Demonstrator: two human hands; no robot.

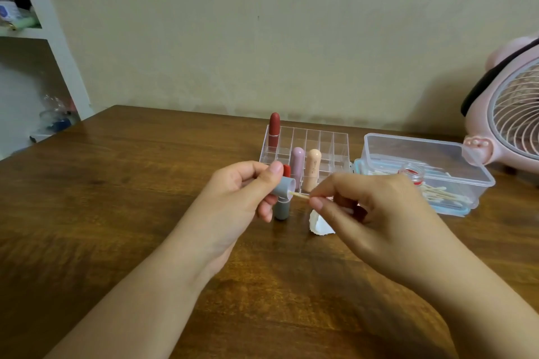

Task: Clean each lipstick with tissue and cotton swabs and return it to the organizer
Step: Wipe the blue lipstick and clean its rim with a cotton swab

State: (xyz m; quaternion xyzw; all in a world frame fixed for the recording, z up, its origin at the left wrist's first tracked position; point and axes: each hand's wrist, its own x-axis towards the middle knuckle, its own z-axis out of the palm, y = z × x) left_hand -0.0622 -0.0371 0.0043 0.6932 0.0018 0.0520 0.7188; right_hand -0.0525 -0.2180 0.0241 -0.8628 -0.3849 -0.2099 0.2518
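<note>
At the centre of the frame the left hand (248,186) has its grip closed around a grey lipstick cap (284,186), its open mouth turned toward the right. The right hand (364,207) pinches a cotton swab (300,195) whose tip sits at or just inside the cap's opening; how deep it reaches I cannot tell. Below the cap, the grey lipstick base (282,208) stands upright on the worktop (116,183), its red bullet (287,170) exposed. A crumpled tissue (319,226) lies just right of it.

Behind, the clear organizer (335,143) holds three capped lipsticks: a red one (274,131) in the back left slot, a lilac one (297,163) and a peach one (312,167) in front. Whether those are already cleaned cannot be judged. The grey lipstick appears to be mid-clean: capping it and slotting it back are left. More swabs wait in the plastic box (423,151) at right.
</note>
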